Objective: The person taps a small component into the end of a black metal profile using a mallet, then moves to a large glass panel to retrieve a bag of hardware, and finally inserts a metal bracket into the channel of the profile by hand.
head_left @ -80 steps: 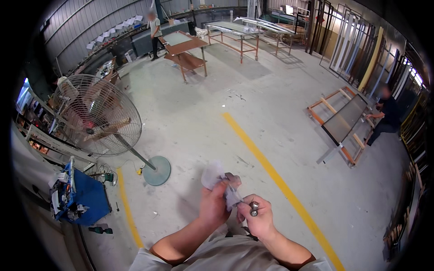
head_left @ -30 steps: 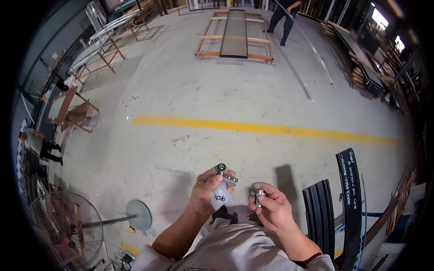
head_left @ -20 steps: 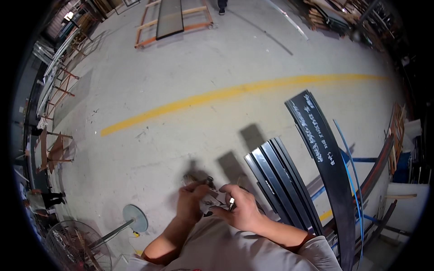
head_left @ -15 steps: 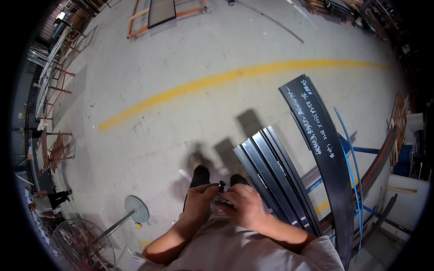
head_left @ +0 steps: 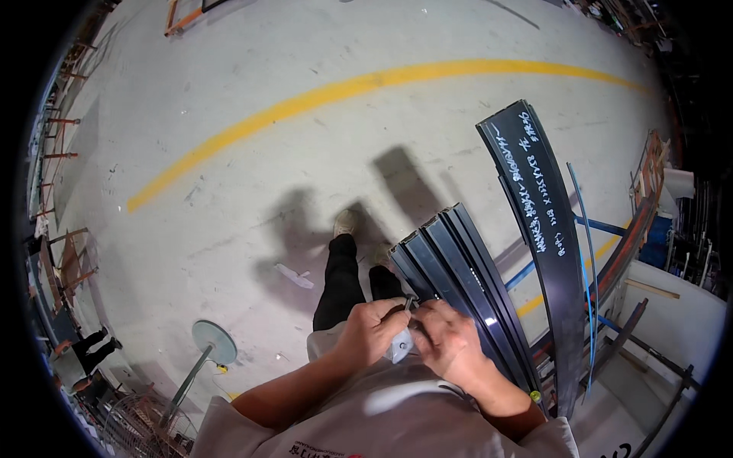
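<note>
Close in front of my body, my two hands meet beside the stack of dark metal profiles. My left hand (head_left: 372, 330) is closed in a pinch on a small dark fitting (head_left: 411, 302), too small to make out exactly. The curled fingers of my right hand (head_left: 450, 341) close in from the other side; what they grip is partly hidden. A small clear plastic bag (head_left: 400, 348) shows between the hands, just below the fitting, with something small in it. The dark grooved profiles (head_left: 458, 259) lie side by side beyond my right hand.
A long black profile (head_left: 538, 198) with white handwriting lies to the right, near thin blue strips (head_left: 586, 282) and a blue rack bar (head_left: 599, 224). A round-based stand (head_left: 214, 341) and a fan (head_left: 145, 424) are at lower left. Another person (head_left: 88, 357) is at far left.
My hands have moved right, closer to the profiles, as the view shifted. The plastic bag now shows between them. A pale scrap on the floor has come into fuller view.
</note>
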The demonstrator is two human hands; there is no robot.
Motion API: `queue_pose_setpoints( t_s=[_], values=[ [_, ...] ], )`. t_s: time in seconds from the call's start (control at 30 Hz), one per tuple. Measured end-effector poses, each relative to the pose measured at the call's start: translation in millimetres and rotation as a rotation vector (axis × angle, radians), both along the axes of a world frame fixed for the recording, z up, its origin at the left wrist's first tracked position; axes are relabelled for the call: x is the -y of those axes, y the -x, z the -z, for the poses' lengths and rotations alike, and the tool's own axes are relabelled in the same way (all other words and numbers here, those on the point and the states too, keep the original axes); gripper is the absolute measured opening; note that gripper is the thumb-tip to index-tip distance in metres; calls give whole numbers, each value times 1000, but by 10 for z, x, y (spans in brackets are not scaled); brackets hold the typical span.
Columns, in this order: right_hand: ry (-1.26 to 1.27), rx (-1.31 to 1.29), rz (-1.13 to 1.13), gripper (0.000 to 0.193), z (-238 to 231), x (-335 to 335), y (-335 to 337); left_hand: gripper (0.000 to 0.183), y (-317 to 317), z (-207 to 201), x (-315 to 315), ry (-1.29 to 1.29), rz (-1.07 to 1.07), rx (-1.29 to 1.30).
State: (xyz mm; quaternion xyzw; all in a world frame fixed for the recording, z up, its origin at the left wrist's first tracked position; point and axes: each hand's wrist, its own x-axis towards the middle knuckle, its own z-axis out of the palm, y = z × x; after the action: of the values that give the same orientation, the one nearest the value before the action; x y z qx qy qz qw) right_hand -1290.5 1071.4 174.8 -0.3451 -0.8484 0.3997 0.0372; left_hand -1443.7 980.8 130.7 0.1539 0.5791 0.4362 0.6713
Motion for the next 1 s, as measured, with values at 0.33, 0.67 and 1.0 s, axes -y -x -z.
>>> queue_pose_setpoints(
  t_s=[0.33,0.67,1.0],
  values=[
    [-111,67,319,24,584,-112,255,27,-64,822,-78,42,-408,16],
    [-163,117,280,31,685,-152,264,23,-117,990,-311,27,-406,343],
    [-146,110,253,33,703,-155,298,11,-147,914,-394,77,-436,258]
  ],
)
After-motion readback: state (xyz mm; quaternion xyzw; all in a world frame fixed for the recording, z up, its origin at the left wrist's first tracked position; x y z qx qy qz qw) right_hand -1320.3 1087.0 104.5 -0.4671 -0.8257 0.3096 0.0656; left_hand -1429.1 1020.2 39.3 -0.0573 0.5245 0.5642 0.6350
